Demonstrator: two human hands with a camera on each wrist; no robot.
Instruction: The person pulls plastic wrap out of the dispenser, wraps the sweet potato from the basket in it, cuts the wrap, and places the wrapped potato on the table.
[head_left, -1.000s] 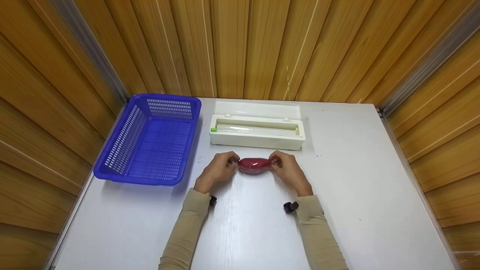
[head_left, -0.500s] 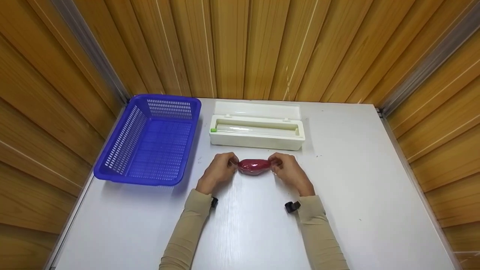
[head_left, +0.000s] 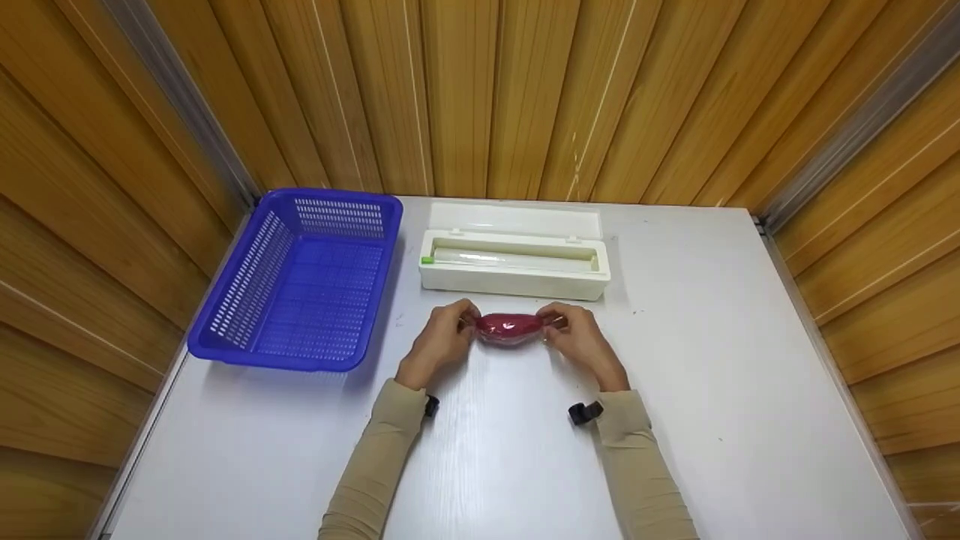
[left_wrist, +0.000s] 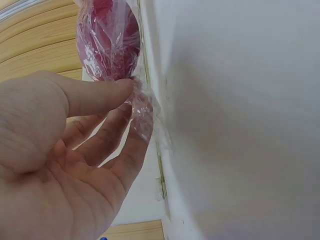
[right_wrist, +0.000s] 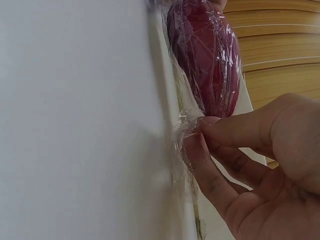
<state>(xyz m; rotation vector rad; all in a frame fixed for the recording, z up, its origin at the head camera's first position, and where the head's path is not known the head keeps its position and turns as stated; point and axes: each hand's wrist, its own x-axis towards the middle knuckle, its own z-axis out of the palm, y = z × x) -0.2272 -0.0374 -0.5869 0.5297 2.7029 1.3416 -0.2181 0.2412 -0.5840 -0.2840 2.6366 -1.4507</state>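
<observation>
A smooth, red-purple oblong thing, tapered at both ends like a sweet potato [head_left: 510, 327], is wrapped in clear, shiny cling film. It lies crosswise between the hands. The left hand [head_left: 441, 337] pinches the gathered cling film [left_wrist: 142, 112] at its left end between thumb and fingers. At the opposite end, the right hand [head_left: 579, 339] pinches the film's other loose tail [right_wrist: 185, 137] the same way. In both wrist views the film is bunched and creased at the fingertips and drawn snug over the thing's surface [right_wrist: 207, 60].
Just beyond the hands stands a white cling film box [head_left: 514, 283], lid raised, a roll [head_left: 517, 259] inside and a green slider [head_left: 427, 260] at its left. A blue plastic basket [head_left: 281, 360] stands at the left. Wood-panelled walls [head_left: 457, 97] enclose the white table [head_left: 712, 360].
The wrapped thing dips slightly toward the person, then comes back, its highlights shifting as it turns a little. Both hands shift slightly while keeping their pinch on the film ends.
</observation>
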